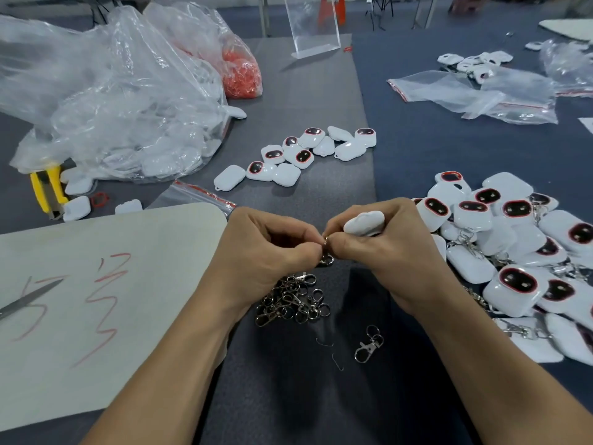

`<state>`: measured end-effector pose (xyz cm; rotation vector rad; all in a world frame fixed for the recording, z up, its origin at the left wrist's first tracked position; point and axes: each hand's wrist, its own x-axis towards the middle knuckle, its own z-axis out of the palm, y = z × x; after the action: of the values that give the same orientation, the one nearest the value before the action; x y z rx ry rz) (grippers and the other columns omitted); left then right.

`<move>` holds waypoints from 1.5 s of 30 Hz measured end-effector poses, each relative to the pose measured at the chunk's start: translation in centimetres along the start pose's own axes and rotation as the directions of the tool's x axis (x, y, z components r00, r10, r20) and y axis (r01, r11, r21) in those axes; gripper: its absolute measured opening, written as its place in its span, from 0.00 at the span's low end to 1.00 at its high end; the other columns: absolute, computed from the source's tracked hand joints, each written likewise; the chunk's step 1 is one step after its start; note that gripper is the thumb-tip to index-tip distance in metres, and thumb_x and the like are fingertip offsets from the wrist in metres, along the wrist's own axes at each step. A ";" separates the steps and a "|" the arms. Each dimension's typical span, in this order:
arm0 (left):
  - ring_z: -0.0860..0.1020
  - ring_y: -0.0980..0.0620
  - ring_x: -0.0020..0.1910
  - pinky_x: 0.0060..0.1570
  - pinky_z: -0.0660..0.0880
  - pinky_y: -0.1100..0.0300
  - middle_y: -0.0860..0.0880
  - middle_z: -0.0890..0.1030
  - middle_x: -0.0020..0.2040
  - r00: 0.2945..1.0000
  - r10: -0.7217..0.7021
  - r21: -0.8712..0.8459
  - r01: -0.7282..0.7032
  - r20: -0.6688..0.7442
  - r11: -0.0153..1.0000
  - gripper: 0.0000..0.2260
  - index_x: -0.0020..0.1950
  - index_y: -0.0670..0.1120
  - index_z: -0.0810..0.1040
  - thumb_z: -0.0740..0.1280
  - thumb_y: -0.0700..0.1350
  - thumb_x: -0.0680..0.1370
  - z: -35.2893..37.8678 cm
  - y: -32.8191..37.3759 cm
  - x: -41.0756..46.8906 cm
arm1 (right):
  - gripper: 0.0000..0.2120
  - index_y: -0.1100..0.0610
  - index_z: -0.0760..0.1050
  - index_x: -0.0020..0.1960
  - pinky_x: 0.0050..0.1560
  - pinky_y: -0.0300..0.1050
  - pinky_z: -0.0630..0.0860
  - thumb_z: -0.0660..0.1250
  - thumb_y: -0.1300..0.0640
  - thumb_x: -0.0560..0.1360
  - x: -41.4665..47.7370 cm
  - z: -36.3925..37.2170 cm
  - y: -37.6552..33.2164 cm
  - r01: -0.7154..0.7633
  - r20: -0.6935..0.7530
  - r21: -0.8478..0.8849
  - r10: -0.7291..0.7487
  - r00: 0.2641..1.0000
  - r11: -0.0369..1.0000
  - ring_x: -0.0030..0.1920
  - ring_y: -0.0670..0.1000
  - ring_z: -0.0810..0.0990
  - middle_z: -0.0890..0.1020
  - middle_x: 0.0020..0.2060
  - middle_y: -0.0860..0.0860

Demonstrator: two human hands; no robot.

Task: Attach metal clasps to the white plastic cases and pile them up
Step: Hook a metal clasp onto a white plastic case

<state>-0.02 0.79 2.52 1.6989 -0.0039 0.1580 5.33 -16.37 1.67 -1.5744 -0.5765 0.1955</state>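
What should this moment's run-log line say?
stage: attaching | left hand: pinches clasp | right hand: holds white case, pinches clasp | loose clasps: below hands | finished pile: right

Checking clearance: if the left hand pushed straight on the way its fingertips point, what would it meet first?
Probably the right hand, whose fingertips pinch the same small silver metal clasp and hold a white plastic case.
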 end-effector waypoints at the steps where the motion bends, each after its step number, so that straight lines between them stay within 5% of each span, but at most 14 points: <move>1: 0.76 0.54 0.28 0.30 0.72 0.64 0.48 0.83 0.30 1.000 0.007 0.001 -0.007 0.006 1.000 0.04 0.34 0.51 0.87 0.74 0.45 0.61 -0.1 0.0 -0.1 | 0.05 0.59 0.84 0.36 0.36 0.40 0.74 0.71 0.66 0.67 0.0 0.0 0.0 -0.005 -0.001 -0.001 0.005 1.000 1.000 0.34 0.46 0.78 0.84 0.32 0.54; 15: 0.68 0.56 0.27 0.29 0.64 0.64 0.51 0.75 0.26 0.999 0.047 0.059 -0.048 0.017 0.997 0.04 0.32 0.47 0.84 0.70 0.44 0.60 -0.5 -0.7 0.2 | 0.07 0.57 0.84 0.35 0.34 0.39 0.72 0.72 0.67 0.67 0.3 0.5 0.4 -0.011 0.043 0.028 0.010 0.999 1.000 0.33 0.46 0.77 0.82 0.30 0.52; 19: 0.69 0.59 0.26 0.29 0.66 0.66 0.54 0.76 0.26 0.961 0.090 0.130 -0.057 -0.262 0.990 0.05 0.33 0.50 0.84 0.69 0.47 0.61 0.0 -0.8 0.5 | 0.05 0.53 0.85 0.38 0.36 0.37 0.74 0.76 0.63 0.69 0.4 0.9 1.0 -0.099 -0.113 -0.045 0.094 0.989 0.994 0.34 0.45 0.79 0.84 0.33 0.53; 22: 0.74 0.62 0.27 0.31 0.68 0.72 0.58 0.79 0.28 0.833 0.229 0.444 0.022 -0.503 0.896 0.06 0.38 0.56 0.82 0.68 0.51 0.64 -1.3 -1.2 0.9 | 0.08 0.44 0.84 0.48 0.35 0.35 0.75 0.75 0.53 0.70 0.6 0.9 1.3 -0.209 -0.243 -0.162 0.167 0.956 0.964 0.33 0.41 0.79 0.84 0.34 0.45; 25: 0.77 0.52 0.34 0.38 0.73 0.57 0.54 0.80 0.32 0.878 0.304 0.769 0.105 -0.369 0.630 0.05 0.37 0.51 0.81 0.67 0.51 0.68 -1.9 -1.7 1.0 | 0.10 0.38 0.72 0.49 0.37 0.48 0.76 0.64 0.48 0.69 0.7 0.7 1.3 -0.254 -0.214 -0.236 0.205 0.955 0.938 0.32 0.44 0.78 0.85 0.36 0.46; 28: 0.77 0.45 0.40 0.40 0.71 0.55 0.52 0.81 0.37 0.967 0.230 0.872 -0.021 -0.106 0.489 0.04 0.39 0.49 0.83 0.71 0.48 0.71 -0.9 -2.2 1.3 | 0.05 0.43 0.69 0.46 0.38 0.53 0.77 0.65 0.47 0.77 0.7 0.8 1.4 -0.230 -0.214 -0.323 0.166 0.963 0.918 0.34 0.47 0.78 0.85 0.37 0.47; 35: 0.75 0.48 0.43 0.45 0.69 0.53 0.53 0.79 0.38 0.981 0.192 0.812 -0.114 0.003 0.572 0.02 0.43 0.50 0.85 0.73 0.47 0.74 -0.7 -2.1 1.5 | 0.06 0.41 0.79 0.52 0.38 0.40 0.70 0.70 0.52 0.78 1.0 0.5 2.0 -0.169 -0.204 -0.486 0.077 0.976 0.858 0.34 0.43 0.78 0.81 0.32 0.40; 39: 0.73 0.50 0.37 0.40 0.69 0.54 0.53 0.72 0.31 0.986 0.163 0.784 -0.124 0.030 0.608 0.08 0.35 0.51 0.78 0.73 0.45 0.73 -0.7 -2.1 1.6 | 0.09 0.43 0.71 0.50 0.34 0.43 0.71 0.72 0.51 0.77 1.4 0.2 2.3 -0.194 -0.213 -0.415 0.112 0.970 0.889 0.28 0.44 0.75 0.83 0.30 0.44; 41: 0.70 0.52 0.35 0.38 0.69 0.54 0.53 0.70 0.29 0.986 0.160 0.775 -0.132 0.041 0.618 0.12 0.32 0.54 0.71 0.71 0.45 0.72 -0.7 -2.0 1.6 | 0.07 0.45 0.74 0.48 0.31 0.39 0.69 0.72 0.52 0.77 1.6 -0.2 2.3 -0.186 -0.196 -0.380 0.118 0.974 0.906 0.26 0.44 0.75 0.82 0.28 0.47; 45: 0.69 0.52 0.34 0.38 0.71 0.52 0.53 0.68 0.28 0.987 0.153 0.784 -0.134 0.050 0.606 0.07 0.33 0.51 0.74 0.67 0.49 0.70 -0.6 -1.8 1.4 | 0.04 0.48 0.80 0.46 0.28 0.34 0.69 0.73 0.57 0.77 1.5 -0.4 2.2 -0.161 -0.160 -0.288 0.118 0.980 0.944 0.24 0.46 0.77 0.83 0.28 0.48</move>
<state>1.45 1.77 0.96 2.6008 -0.0652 0.3373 7.32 -16.02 -0.10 -1.9099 -0.3951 0.1049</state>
